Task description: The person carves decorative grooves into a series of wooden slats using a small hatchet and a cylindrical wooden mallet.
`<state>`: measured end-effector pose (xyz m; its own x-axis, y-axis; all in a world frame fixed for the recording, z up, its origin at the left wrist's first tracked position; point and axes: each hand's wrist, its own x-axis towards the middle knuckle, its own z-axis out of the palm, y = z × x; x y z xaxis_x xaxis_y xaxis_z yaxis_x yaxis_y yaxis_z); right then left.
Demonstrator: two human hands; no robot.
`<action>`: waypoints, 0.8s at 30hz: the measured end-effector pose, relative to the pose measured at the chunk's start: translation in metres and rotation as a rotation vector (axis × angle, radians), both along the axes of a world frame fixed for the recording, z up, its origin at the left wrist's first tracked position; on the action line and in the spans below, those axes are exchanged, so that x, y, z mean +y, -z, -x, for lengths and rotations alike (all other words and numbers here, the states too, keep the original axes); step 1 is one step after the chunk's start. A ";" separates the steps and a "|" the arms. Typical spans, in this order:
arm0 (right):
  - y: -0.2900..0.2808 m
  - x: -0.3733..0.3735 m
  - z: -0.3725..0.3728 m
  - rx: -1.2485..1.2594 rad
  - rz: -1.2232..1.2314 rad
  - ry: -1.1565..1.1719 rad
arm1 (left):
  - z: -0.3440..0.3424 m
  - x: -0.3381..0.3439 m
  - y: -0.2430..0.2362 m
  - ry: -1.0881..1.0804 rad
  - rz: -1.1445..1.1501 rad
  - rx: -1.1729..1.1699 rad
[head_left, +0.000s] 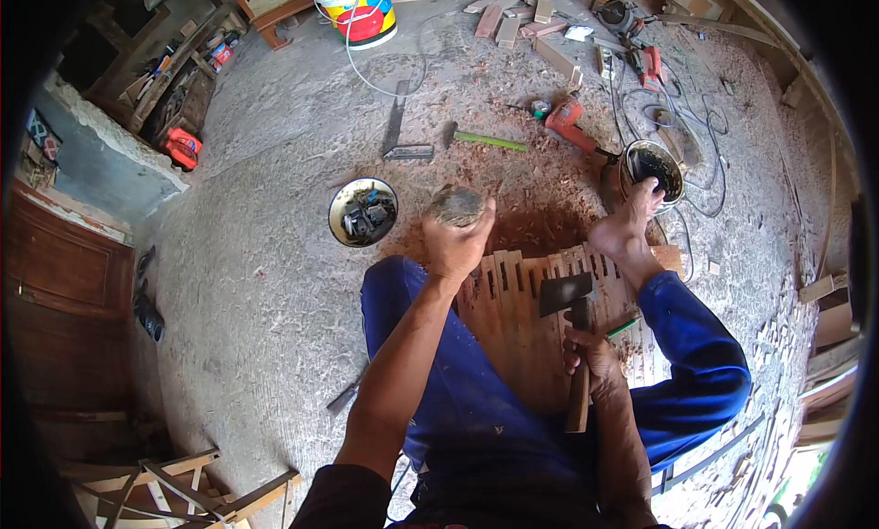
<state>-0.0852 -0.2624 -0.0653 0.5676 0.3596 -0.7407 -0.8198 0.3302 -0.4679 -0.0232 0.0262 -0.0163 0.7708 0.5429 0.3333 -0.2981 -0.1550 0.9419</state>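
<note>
While L hand (455,250) snug round grey lump (458,206), R hand (597,359) likewise round hatchet (580,392), bowl (342,202) nearby w/ metal bits (368,216).

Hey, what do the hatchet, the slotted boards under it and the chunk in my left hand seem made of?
Hatchet: dull, dark metal head, probably steel; smooth brown handle, likely wood.
Slotted boards: apparently bare wood, pale tan and unpainted.
Chunk: matte, rough, mottled grey-brown; perhaps stone, though weathered wood can't be ruled out.
</note>
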 end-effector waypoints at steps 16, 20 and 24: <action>-0.134 0.041 -0.015 -1.160 0.722 -0.496 | -0.003 0.002 -0.002 0.035 -0.255 -0.117; -0.181 0.056 -0.023 -1.453 0.842 -0.618 | 0.010 0.015 0.000 -0.074 -0.138 -0.018; -0.196 0.070 -0.033 -1.588 0.816 -0.643 | -0.002 0.006 -0.007 0.043 -0.185 -0.113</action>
<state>-0.0519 -0.1921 0.1307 0.7413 0.6452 0.1850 0.5751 -0.4684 -0.6708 -0.0211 0.0324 -0.0094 0.7443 0.4319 0.5094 -0.4099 -0.3067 0.8590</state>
